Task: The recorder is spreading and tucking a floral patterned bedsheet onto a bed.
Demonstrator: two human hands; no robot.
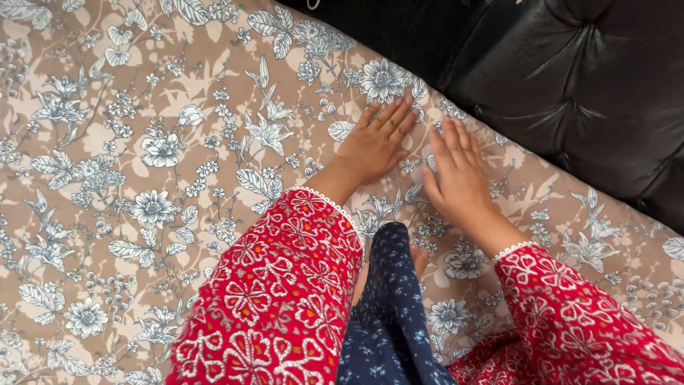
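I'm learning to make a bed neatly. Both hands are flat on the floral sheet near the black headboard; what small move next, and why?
Probably slide both palms outward toward the sheet's edge. The left hand and right hand lie flat, side by side on the floral sheet, close to where it meets the black padded headboard, so that strip seems the part being smoothed.

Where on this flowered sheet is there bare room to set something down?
The brown floral bedsheet lies bare left of the left hand. It is crowded by the black tufted headboard, where the right hand also presses flat.
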